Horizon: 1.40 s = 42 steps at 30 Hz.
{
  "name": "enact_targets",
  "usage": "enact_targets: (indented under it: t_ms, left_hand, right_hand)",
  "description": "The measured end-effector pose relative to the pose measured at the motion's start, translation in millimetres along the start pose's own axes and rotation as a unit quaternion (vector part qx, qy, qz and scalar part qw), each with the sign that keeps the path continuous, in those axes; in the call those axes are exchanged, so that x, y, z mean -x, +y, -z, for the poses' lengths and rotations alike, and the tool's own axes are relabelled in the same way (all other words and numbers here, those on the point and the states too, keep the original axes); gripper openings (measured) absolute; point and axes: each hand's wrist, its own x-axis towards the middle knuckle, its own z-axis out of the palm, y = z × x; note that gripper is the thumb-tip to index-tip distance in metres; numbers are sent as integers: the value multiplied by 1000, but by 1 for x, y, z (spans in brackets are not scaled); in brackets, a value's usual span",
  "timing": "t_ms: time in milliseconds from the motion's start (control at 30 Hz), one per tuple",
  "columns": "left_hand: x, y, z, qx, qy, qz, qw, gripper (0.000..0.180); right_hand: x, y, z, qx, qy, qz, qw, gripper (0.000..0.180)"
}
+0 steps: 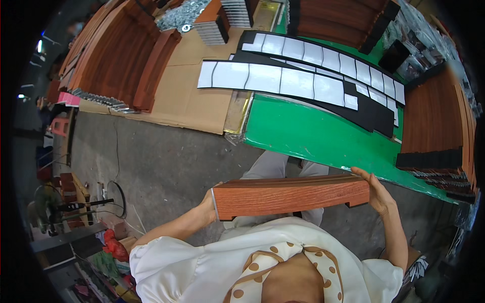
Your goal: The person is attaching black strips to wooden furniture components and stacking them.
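I hold a stack of reddish-brown wood-grain boards level in front of my body, above my lap. My left hand grips its left end, beside a thin grey edge strip; most of those fingers are hidden behind the boards. At the other end, by a dark notched corner, my right hand presses with the palm side, its fingers stretched along the end. On the green table top beyond lie black strips with white backing pieces.
Similar wood-grain boards stand stacked at the far left and right. Brown cardboard covers the table's left part. Silver metal pieces lie in a heap at the back. A black fan stands at lower left.
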Motion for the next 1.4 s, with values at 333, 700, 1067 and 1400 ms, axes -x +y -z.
enact_targets:
  t_ms: [333,700,1067,1400]
  left_hand:
    - [71,-5,42,-10,-46,-158,986,87]
    - [72,-12,101,139,-61,-429,891,92]
    - [60,125,38,231,36,-528,817,87]
    - [55,223,13,252,3,-446,859,85]
  right_hand:
    - [-53,-38,-35,45,-30,92,994,76]
    - [-194,-195,-164,188,-149,111,965,76]
    - [-343,-390,-303,366,-226,247,869,104]
    - [-418,-454,-323,367,-200,170,892,104]
